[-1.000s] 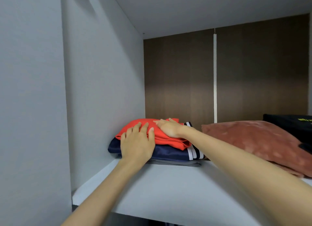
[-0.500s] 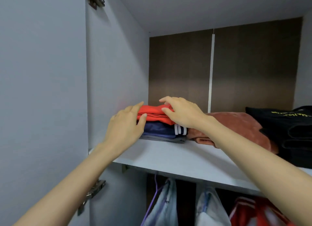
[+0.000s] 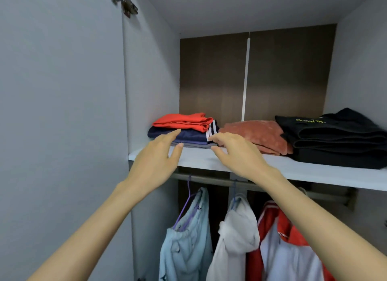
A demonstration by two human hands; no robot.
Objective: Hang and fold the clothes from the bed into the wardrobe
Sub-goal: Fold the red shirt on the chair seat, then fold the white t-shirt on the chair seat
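Note:
A folded orange-red garment [image 3: 184, 121] lies on top of a folded navy garment with white stripes [image 3: 188, 134] and a thin grey one, at the left end of the white wardrobe shelf [image 3: 209, 159]. My left hand [image 3: 156, 161] hovers just in front of the stack with fingers relaxed and spread, holding nothing. My right hand [image 3: 236, 153] is beside it, fingers loosely extended toward the stack's right edge, also holding nothing. Neither hand grips the clothes.
A folded rust-pink garment [image 3: 257, 134] and a stack of black clothes [image 3: 339, 136] fill the shelf's right part. Below, a rail [image 3: 209, 179] carries a light blue garment [image 3: 188, 238], a white hoodie [image 3: 236, 238] and a red-and-white jacket [image 3: 282, 243]. The open door [image 3: 62, 113] stands at left.
Both hands have come off the orange-red garment and drawn back toward me. The view has pulled away and tilted down, bringing the hanging clothes into sight.

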